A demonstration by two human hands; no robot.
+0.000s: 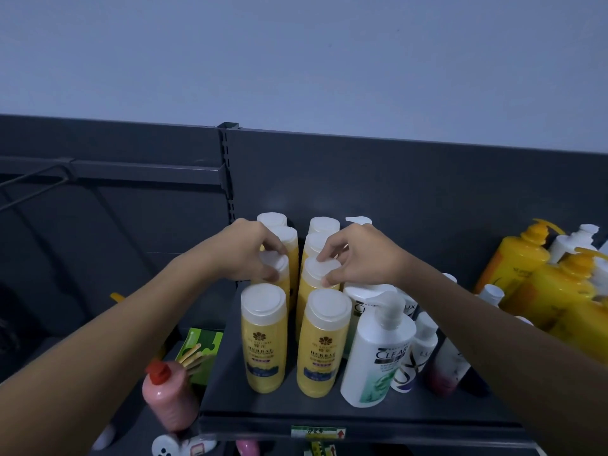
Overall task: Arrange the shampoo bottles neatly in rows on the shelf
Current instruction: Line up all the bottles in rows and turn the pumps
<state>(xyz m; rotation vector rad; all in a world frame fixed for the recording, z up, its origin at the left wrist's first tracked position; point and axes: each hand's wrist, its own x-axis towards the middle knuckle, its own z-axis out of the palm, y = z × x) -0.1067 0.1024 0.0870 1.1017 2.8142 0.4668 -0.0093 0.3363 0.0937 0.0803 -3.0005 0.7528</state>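
Observation:
Several yellow shampoo bottles with white caps stand in two rows running front to back on the dark shelf [329, 419]. My left hand [245, 248] grips the cap of the second bottle in the left row [279, 268]. My right hand [358, 255] pinches the cap of the second bottle in the right row [317, 274]. In front of them stand the front left bottle [263, 337] and the front right bottle [322, 343], both untouched. Bottles further back are partly hidden by my hands.
Right of the rows stand a white pump bottle [378, 350] and smaller white bottles [414, 353]. Large yellow pump bottles [513, 268] crowd the far right. Lower left, a pink bottle with a red cap [167, 399] and a green pack [200, 350] sit below the shelf.

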